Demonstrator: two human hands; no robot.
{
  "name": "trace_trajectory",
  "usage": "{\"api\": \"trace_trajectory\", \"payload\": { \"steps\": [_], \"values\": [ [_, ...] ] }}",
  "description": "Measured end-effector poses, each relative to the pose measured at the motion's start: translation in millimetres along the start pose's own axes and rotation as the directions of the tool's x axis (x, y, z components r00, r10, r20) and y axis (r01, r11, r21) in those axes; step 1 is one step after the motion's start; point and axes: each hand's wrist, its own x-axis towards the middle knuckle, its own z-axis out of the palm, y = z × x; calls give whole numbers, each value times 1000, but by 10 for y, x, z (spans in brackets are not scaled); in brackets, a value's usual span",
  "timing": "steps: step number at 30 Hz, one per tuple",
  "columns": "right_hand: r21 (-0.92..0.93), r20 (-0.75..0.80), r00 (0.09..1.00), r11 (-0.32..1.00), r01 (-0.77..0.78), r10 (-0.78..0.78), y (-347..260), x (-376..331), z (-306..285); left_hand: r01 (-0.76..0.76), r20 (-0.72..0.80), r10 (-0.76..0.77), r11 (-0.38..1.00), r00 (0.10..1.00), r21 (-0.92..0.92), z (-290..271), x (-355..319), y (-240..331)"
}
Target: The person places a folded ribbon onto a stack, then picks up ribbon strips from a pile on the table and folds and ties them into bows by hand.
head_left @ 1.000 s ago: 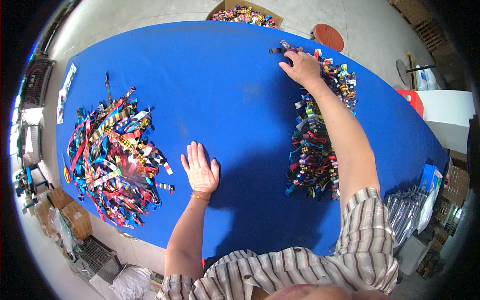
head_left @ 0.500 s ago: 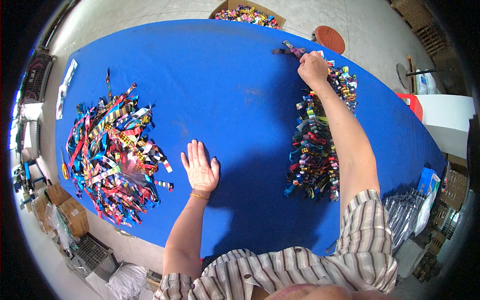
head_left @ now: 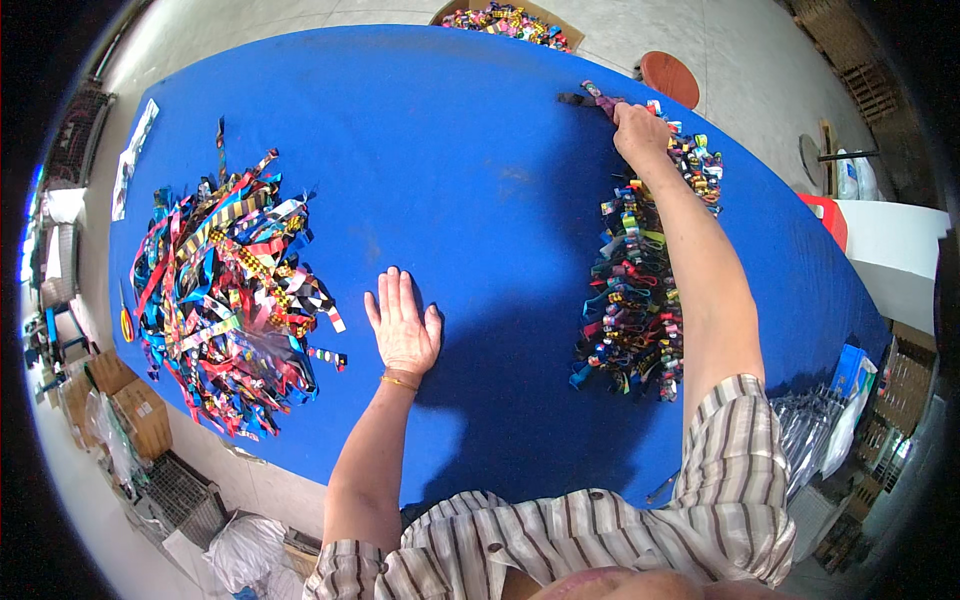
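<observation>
**Far strap pinched, other palm flat on the blue table**

My right hand (head_left: pixel 640 128) reaches to the far edge of the blue table (head_left: pixel 480 150), fingers clenched on the end of a dark strap (head_left: pixel 585 98) at the top of the long row of folded colourful straps (head_left: pixel 640 290) that runs beneath my forearm. My left hand (head_left: pixel 402 325) lies palm down on bare cloth, fingers spread and released, holding nothing. Just to its left sprawls a loose pile of colourful ribbons (head_left: pixel 230 300). A round red stool (head_left: pixel 668 75) stands beyond the table.
</observation>
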Motion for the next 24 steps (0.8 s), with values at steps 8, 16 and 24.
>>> {"api": "trace_trajectory", "payload": {
  "steps": [8, 16, 24],
  "values": [
    [84, -40, 999, 996, 12, -9, -154, 29, -31, 5, -8, -5, 1000, 1000, -2, 19, -31, -55],
    [347, -228, 886, 817, 461, -403, -807, -703, -350, 15, -62, -21, 996, 998, -91, -1, 76, 36],
    [640, 503, 519, 701, 315, -691, -1923, -3948, -386, 30, -47, -37, 990, 998, -138, 39, 19, 29]
  ]
}}
